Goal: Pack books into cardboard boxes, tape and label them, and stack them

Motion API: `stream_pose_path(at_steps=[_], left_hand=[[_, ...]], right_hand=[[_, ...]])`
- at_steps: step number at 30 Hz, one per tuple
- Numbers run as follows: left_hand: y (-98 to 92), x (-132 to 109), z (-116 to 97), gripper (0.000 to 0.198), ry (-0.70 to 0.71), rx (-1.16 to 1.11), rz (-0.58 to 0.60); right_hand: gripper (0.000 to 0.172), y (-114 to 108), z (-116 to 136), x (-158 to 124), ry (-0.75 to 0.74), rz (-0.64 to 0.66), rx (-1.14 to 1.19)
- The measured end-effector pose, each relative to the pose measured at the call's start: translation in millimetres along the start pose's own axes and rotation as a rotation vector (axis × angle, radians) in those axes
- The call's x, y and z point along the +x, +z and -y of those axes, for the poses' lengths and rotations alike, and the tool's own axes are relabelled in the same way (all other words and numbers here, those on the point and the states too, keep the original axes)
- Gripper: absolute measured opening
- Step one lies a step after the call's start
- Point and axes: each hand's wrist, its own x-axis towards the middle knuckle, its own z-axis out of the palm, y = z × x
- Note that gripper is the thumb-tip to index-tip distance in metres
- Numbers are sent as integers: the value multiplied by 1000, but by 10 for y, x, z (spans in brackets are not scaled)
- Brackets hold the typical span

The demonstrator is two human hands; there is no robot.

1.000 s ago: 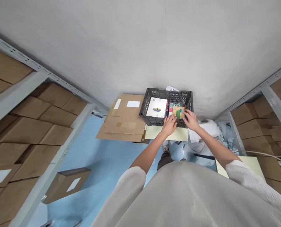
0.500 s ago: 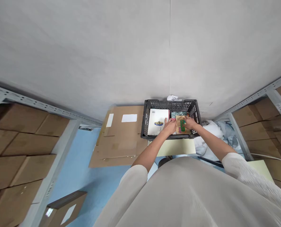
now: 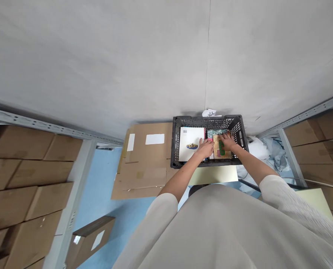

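A black plastic crate (image 3: pixel 179 163) with latticed walls holds books. On its left side lies a white book (image 3: pixel 189 136) with a small blue-and-yellow picture and a barcode. To the right is a tan book (image 3: pixel 217 149) with a green figure and a purple patch, partly under my right hand (image 3: pixel 228 142). The fingers of that hand are spread over the tan book's upper part. My left hand (image 3: pixel 206 148) rests between the two books with fingers apart, touching a pinkish-red book edge (image 3: pixel 210 139). A book with a dark teal cover (image 3: pixel 215 132) shows behind the tan one.
Flattened cardboard (image 3: pixel 144 164) with white labels lies left of the crate. Stacked cartons fill the left shelf (image 3: pixel 40 145) and the right shelf (image 3: pixel 303 138). A carton (image 3: pixel 90 239) stands on the blue floor. White plastic bags (image 3: pixel 258 149) lie at right. A grey wall (image 3: pixel 155 67) rises behind.
My right hand has slid toward the tan book's upper edge, uncovering more of its lower cover. The left hand stays between the books. The whole view has shifted slightly.
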Motion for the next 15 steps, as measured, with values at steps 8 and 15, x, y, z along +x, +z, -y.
stream_pose_path(at_steps=[8, 15], left_hand=[[-48, -43, 3, 43, 7, 2, -3], [-96, -76, 1, 41, 21, -2, -42]], right_hand=[[70, -152, 65, -36, -11, -127, 38], [31, -500, 74, -188, -19, -179, 103]])
